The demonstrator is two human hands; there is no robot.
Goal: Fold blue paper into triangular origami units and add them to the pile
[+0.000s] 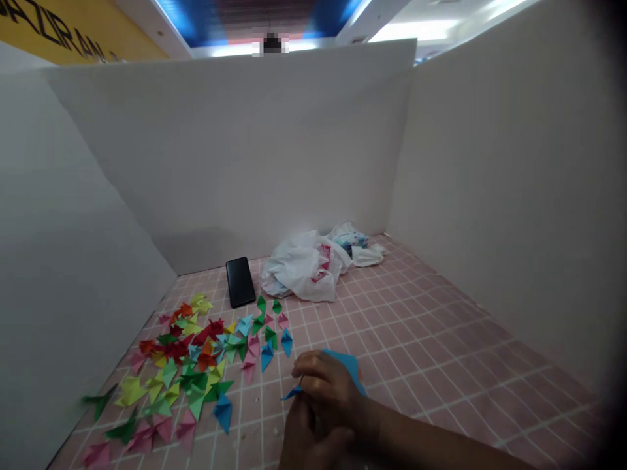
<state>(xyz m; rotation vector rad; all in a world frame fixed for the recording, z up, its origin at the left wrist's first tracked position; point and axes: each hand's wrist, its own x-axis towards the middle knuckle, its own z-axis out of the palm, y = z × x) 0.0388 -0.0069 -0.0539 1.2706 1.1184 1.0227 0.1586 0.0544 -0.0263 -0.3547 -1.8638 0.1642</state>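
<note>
My right hand [336, 390] reaches in from the lower right, fingers curled and pressed together, a ring on one finger. Below it, touching it, is my left hand [311, 436], also closed. Between them a small folded piece of blue paper [292, 393] pokes out on the left; most of it is hidden by the fingers. Blue paper sheets [349, 363] lie on the tabletop behind my right hand, with a bit of orange at their edge. Left of my hands, a blue origami piece [223, 412] lies among several folded paper pieces [193, 382] in many colours.
A black phone [240, 282] lies at the back left. Beside it are a crumpled white plastic bag [306, 266] and a blue-and-white package [353, 239]. White partition panels [274, 156] enclose the pink checked tabletop [416, 326] at the back and sides.
</note>
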